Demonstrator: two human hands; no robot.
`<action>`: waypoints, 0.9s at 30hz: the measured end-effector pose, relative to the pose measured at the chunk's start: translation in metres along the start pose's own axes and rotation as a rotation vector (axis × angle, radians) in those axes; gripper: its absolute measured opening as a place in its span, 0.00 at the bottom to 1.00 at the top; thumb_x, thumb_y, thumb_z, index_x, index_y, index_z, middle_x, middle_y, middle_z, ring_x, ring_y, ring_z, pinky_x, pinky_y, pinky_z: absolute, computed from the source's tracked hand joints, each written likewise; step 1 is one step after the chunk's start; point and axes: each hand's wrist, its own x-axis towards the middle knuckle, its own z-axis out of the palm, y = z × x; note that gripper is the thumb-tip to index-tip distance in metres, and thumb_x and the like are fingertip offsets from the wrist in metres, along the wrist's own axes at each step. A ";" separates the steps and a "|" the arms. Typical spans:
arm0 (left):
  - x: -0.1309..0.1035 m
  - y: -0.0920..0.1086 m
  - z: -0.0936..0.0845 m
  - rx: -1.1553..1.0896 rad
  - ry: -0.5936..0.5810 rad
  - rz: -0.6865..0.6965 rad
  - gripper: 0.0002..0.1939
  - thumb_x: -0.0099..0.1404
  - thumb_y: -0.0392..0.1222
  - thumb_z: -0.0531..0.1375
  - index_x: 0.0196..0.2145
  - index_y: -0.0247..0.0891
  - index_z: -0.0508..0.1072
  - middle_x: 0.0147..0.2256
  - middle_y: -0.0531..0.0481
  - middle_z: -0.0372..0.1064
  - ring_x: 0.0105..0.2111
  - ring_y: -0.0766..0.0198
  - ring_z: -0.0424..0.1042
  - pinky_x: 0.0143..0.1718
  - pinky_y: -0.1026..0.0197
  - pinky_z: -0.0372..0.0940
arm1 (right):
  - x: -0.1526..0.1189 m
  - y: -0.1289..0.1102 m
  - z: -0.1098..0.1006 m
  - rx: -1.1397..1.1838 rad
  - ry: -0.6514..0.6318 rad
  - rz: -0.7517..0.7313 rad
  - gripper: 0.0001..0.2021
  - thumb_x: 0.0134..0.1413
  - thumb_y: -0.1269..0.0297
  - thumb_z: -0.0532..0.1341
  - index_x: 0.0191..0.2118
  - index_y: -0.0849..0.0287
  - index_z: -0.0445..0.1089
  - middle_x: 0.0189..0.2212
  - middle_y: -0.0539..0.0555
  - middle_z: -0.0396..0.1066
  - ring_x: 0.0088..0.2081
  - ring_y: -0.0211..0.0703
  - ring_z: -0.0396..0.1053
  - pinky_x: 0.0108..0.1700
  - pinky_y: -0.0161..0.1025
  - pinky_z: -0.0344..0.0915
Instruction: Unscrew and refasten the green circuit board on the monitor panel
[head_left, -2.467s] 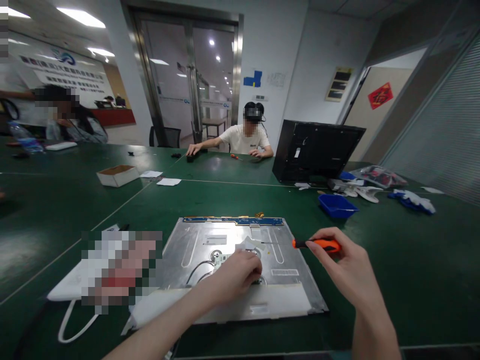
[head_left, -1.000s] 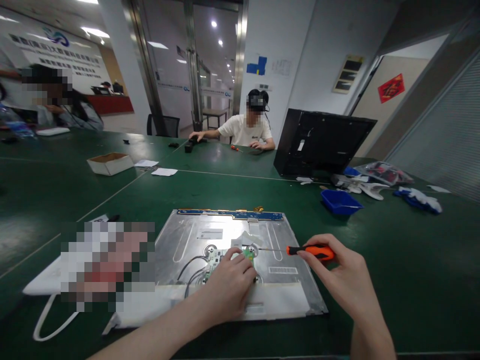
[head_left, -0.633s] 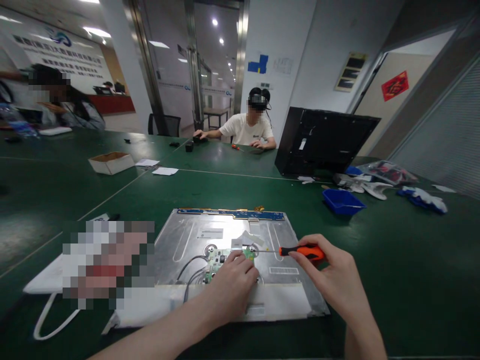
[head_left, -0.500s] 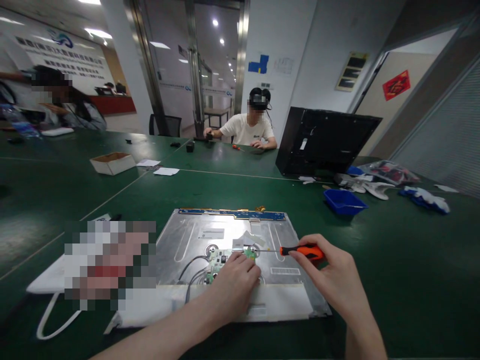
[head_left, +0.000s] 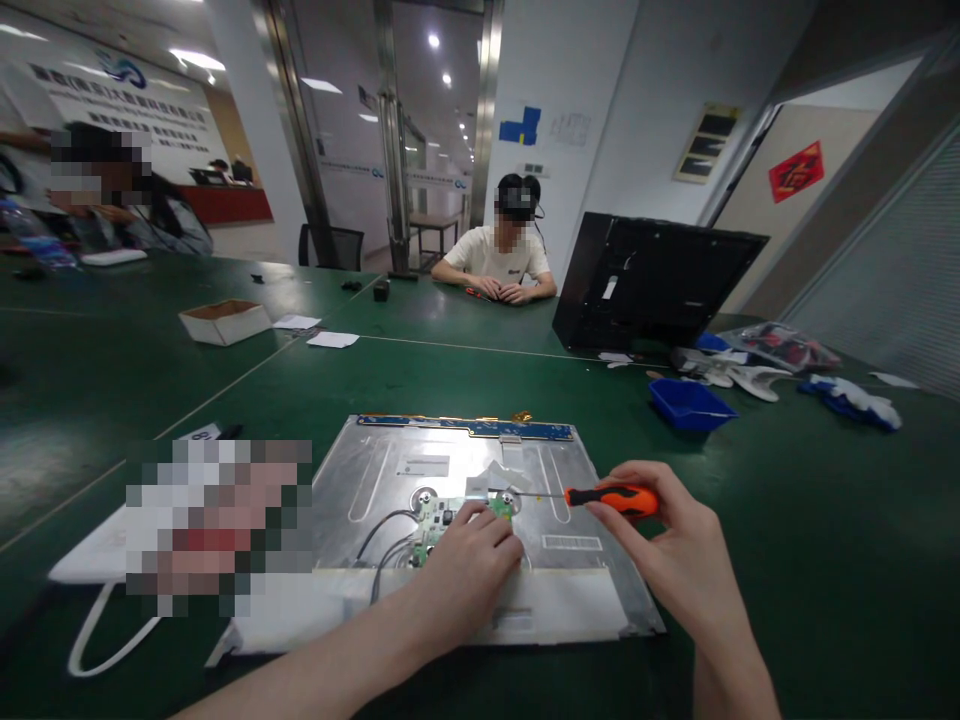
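A silvery metal display panel [head_left: 457,455] lies back side up on the green table. On its middle sits a small green circuit board [head_left: 448,518], with dark cables running off its left side. My left hand [head_left: 476,565] rests over the board's right part with bent fingers; whatever is beneath them is hidden. My right hand [head_left: 667,530] pinches an orange and black screwdriver [head_left: 619,500], held nearly level. The screwdriver's thin shaft points left, its tip near the board's upper right corner. A blue strip board [head_left: 457,428] runs along the panel's far edge.
Left of the panel lies a white bag [head_left: 97,548], partly blurred out. Farther off are an open cardboard box [head_left: 225,325], a blue tray [head_left: 694,405], a black monitor housing [head_left: 667,280] and gloves [head_left: 851,400]. A person [head_left: 499,255] sits across the table.
My right hand and the screwdriver have moved slightly right. My left hand stays on the board. Across the table, the person's hands have come together.
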 end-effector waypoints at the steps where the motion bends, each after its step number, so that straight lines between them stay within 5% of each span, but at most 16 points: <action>1: 0.000 0.000 0.000 -0.003 0.007 -0.006 0.07 0.69 0.33 0.54 0.36 0.38 0.73 0.38 0.47 0.72 0.39 0.57 0.69 0.51 0.50 0.58 | 0.000 0.000 0.001 0.036 0.020 0.017 0.16 0.52 0.52 0.67 0.43 0.53 0.67 0.38 0.54 0.77 0.37 0.49 0.77 0.36 0.41 0.73; 9: 0.002 0.001 -0.003 -0.022 0.037 -0.044 0.07 0.69 0.35 0.56 0.35 0.38 0.74 0.36 0.48 0.72 0.38 0.58 0.69 0.50 0.51 0.58 | 0.000 -0.005 0.024 0.321 0.213 0.113 0.17 0.54 0.54 0.66 0.46 0.55 0.67 0.38 0.55 0.73 0.36 0.45 0.75 0.35 0.39 0.73; 19: 0.000 0.002 -0.011 -0.169 0.011 -0.113 0.05 0.66 0.34 0.57 0.36 0.39 0.73 0.39 0.49 0.71 0.43 0.57 0.67 0.52 0.50 0.55 | -0.014 -0.016 0.038 0.221 0.353 -0.142 0.21 0.63 0.56 0.56 0.58 0.56 0.59 0.31 0.51 0.69 0.30 0.43 0.70 0.35 0.41 0.70; 27: 0.001 0.000 -0.008 -0.157 -0.011 -0.115 0.05 0.66 0.33 0.56 0.36 0.38 0.72 0.39 0.48 0.71 0.43 0.57 0.68 0.53 0.50 0.55 | -0.015 -0.025 0.049 0.042 0.155 -0.286 0.26 0.64 0.59 0.55 0.65 0.51 0.51 0.44 0.57 0.73 0.36 0.46 0.74 0.36 0.42 0.72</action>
